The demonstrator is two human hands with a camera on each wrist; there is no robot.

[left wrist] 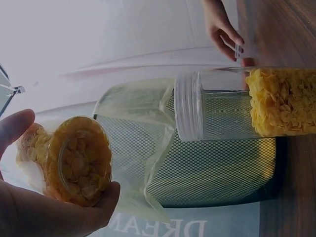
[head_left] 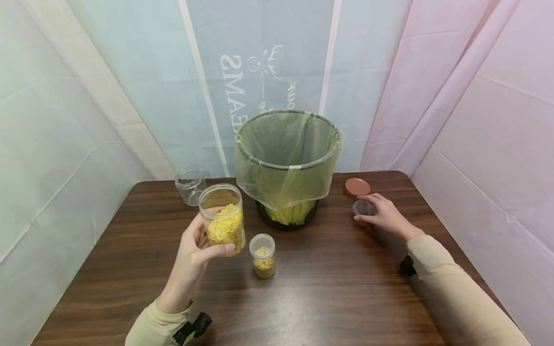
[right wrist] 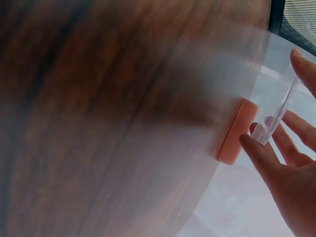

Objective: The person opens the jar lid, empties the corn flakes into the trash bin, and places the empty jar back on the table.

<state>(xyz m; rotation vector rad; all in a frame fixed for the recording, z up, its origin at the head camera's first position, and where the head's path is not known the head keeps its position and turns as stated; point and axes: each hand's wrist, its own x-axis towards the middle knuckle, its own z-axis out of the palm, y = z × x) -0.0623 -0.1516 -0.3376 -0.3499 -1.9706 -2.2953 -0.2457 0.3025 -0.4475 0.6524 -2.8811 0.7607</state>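
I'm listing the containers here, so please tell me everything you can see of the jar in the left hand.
The jar is a clear, plastic-looking cylinder with a wide, round mouth and no lid on it. Yellow flakes partly fill it, heaped unevenly. It tilts, mouth uppermost, and is held above the table, in front and to the left of the lined bin in the head view. The left hand grips its side.
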